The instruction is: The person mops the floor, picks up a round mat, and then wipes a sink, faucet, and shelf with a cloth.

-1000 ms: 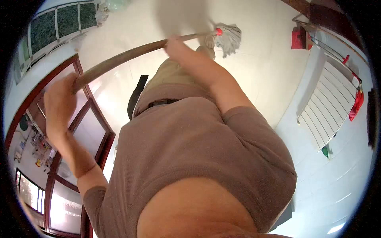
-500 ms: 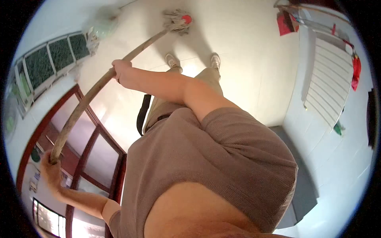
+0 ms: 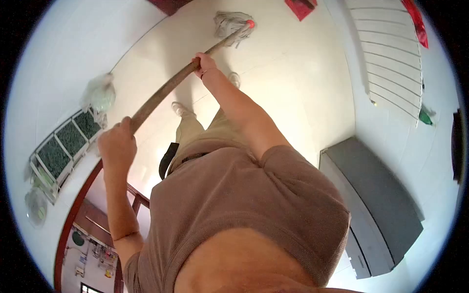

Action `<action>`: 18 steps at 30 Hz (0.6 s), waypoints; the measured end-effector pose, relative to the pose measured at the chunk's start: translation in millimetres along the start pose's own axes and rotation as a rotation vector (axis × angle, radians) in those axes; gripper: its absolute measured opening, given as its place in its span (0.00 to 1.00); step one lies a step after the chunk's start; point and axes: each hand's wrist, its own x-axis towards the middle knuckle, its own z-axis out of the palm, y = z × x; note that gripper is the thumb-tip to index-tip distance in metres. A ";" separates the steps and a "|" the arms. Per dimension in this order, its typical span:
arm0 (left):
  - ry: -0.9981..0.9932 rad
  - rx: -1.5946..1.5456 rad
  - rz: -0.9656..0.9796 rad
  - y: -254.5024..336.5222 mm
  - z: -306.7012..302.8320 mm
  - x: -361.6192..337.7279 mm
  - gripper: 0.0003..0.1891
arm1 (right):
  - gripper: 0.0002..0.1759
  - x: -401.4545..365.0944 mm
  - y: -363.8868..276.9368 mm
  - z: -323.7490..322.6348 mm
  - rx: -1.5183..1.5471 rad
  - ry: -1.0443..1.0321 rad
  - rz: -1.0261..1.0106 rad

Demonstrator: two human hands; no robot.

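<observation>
A mop with a long wooden handle (image 3: 163,93) slants across the view, its grey string head (image 3: 228,25) and red socket on the pale floor ahead of my feet. Near the handle's upper end, my left hand (image 3: 117,144) is closed around the wood. Farther down the shaft, closer to the strings, my right hand (image 3: 205,64) grips it too. The strands spread to the left of the socket.
On the left wall hang a white rack with dark green panels (image 3: 56,154) and a plastic bag (image 3: 101,93). A brown-framed doorway (image 3: 78,205) lies lower left. At right are a grey cabinet (image 3: 371,185), a white slatted rack (image 3: 391,53) and a red object (image 3: 300,7).
Both hands have moved forward and right with the handle, my left hand the most. The mop head has shifted slightly right, its strands now trailing left. My feet and the view have turned.
</observation>
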 end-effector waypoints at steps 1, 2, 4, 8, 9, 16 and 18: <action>-0.008 0.035 0.029 15.8 -15.3 13.6 0.11 | 0.07 0.1 -21.2 -4.9 0.076 -0.032 -0.009; 0.031 0.042 0.059 32.7 -30.8 25.2 0.10 | 0.06 -3.2 -41.4 -5.6 0.061 -0.020 -0.061; 0.060 0.042 0.102 55.3 -42.3 47.6 0.10 | 0.05 -12.5 -82.8 -11.1 0.077 0.020 -0.087; 0.068 0.020 0.207 113.2 -58.6 84.0 0.09 | 0.05 -7.8 -154.8 -47.7 0.231 0.100 -0.136; 0.069 -0.006 0.240 123.7 -55.3 90.7 0.09 | 0.05 -12.8 -174.5 -61.4 0.020 0.154 -0.112; -0.044 -0.103 0.263 175.8 -37.5 118.5 0.09 | 0.05 -22.4 -200.3 -98.6 0.176 0.218 -0.226; -0.060 -0.128 0.265 182.3 -28.2 126.1 0.10 | 0.05 -24.4 -196.1 -102.3 0.099 0.171 -0.224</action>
